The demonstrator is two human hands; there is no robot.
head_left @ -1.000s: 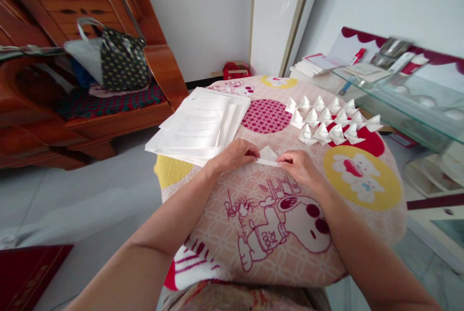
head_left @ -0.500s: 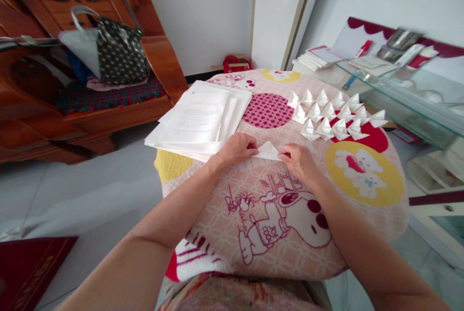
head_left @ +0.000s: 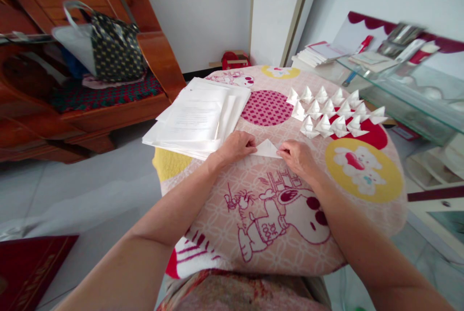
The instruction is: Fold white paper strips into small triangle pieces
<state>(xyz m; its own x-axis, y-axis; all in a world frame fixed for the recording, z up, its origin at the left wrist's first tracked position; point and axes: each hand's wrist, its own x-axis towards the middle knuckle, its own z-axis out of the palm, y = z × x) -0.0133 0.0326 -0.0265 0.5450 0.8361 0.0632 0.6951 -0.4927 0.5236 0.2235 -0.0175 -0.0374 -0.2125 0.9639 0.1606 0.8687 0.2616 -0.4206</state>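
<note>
A folded white paper (head_left: 267,148), triangular with its peak pointing away from me, lies on the patterned tablecloth (head_left: 232,224). My left hand (head_left: 239,146) pinches its left corner, and the fingers are closed. At the opposite corner my right hand (head_left: 295,155) grips the paper between thumb and fingertips. Just beyond my left hand lies a stack of white paper sheets (head_left: 197,115), the top one printed. Several folded paper boats (head_left: 328,110) stand in rows on the far right of the table.
To the right stands a glass shelf (head_left: 406,93) bearing a metal container and other items. A pile of papers (head_left: 319,54) lies by its far end. On the left, a wooden bench (head_left: 119,108) holds a dotted bag (head_left: 114,48).
Both hands keep hold of the folded paper's corners with hardly any movement. The whole view has shifted slightly.
</note>
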